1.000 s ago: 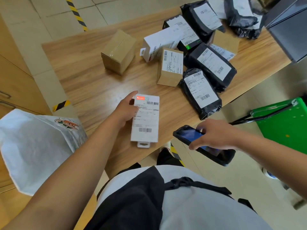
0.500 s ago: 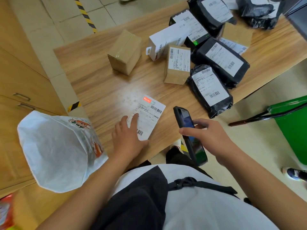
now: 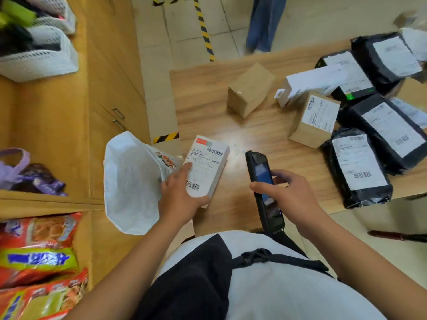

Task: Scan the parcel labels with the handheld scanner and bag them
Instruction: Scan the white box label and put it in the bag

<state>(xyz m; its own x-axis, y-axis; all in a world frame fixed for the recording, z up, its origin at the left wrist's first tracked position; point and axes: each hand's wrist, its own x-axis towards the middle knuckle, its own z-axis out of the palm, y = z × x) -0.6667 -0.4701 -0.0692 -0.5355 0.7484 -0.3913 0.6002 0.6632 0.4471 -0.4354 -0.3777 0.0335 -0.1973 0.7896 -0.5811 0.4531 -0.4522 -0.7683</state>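
Note:
My left hand (image 3: 179, 195) grips a white labelled box (image 3: 206, 168) by its near end, lifted above the table's left edge, right beside the open white bag (image 3: 129, 181). My right hand (image 3: 288, 192) holds the black handheld scanner (image 3: 263, 188), screen up, just right of the box. More parcels lie on the wooden table (image 3: 242, 139): a plain cardboard box (image 3: 250, 90), a labelled cardboard box (image 3: 315, 118), a long white box (image 3: 309, 85) and several black mailer bags (image 3: 357, 167) with white labels at the right.
A wooden cabinet (image 3: 69, 125) stands at the left with white mesh baskets (image 3: 39, 56), a purple bag and snack packets (image 3: 39, 255) on it. Someone's legs in jeans (image 3: 263, 21) stand on the tiled floor beyond the table. Yellow-black tape marks the floor.
My left hand has taken the white box off the table and carried it left toward the bag. The view has swung left, and the scanner has stayed beside the box.

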